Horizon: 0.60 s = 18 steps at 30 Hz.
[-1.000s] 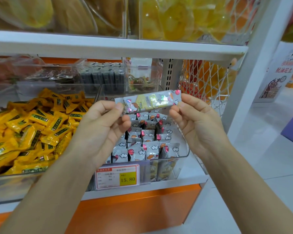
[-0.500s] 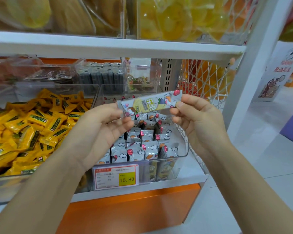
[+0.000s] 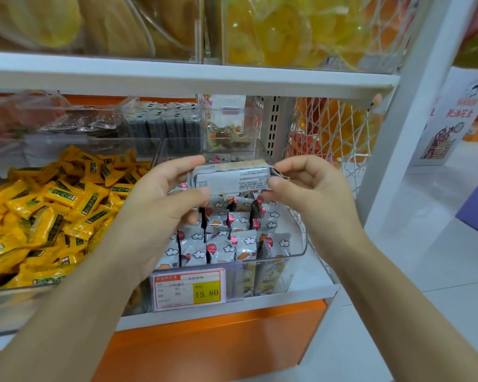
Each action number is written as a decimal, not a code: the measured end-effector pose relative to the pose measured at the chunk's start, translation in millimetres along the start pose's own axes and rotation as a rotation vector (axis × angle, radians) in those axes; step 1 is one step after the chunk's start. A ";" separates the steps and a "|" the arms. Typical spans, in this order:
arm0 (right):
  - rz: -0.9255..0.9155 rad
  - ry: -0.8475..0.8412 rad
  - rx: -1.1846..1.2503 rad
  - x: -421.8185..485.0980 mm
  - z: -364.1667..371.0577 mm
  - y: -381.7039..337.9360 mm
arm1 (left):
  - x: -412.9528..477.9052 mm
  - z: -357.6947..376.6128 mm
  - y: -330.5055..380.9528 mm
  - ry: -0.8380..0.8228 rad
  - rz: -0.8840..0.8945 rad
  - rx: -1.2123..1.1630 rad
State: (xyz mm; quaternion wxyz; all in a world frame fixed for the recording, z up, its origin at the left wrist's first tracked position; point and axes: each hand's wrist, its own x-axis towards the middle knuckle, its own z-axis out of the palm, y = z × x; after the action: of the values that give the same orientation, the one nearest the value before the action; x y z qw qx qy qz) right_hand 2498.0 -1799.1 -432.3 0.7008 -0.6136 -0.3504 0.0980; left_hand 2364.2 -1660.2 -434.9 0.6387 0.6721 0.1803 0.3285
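A long silver snack packet is held level above a clear plastic bin, its printed back with small text turned toward me. My left hand pinches its left end between thumb and fingers. My right hand pinches its right end the same way. Below, the bin holds several upright packets of the same kind, white with clouds and red spots.
A red and yellow price tag reading 15.80 hangs on the bin's front. Yellow wrapped sweets fill the bin to the left. A white shelf runs overhead, a white net basket at right, dark packets behind.
The packet has been rolled over between both hands: its colourful front faced me before, now its plain printed back does. Both hands stayed at its ends.
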 end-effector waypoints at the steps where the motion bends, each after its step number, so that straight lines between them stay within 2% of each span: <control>1: -0.004 -0.017 -0.022 0.3 0.2 0.3 | -0.5 0.3 0.0 -0.001 0.024 0.028; 6: -0.047 -0.087 -0.055 -2.1 2.2 0.3 | -3.2 3.6 0.1 -0.020 0.098 0.122; 9: -0.099 -0.068 -0.215 -3.5 3.7 -2.2 | -3.6 6.2 -1.1 -0.049 0.099 0.142; 18: -0.164 0.044 -0.219 -5.9 8.1 -3.6 | -5.6 12.6 -2.3 -0.075 0.137 0.197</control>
State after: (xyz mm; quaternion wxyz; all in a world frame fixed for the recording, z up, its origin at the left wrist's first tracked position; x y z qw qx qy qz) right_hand 2487.8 -1796.9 -431.1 0.6429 -0.6577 -0.3924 -0.0118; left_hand 2369.1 -1673.0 -437.9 0.5518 0.7542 0.1412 0.3268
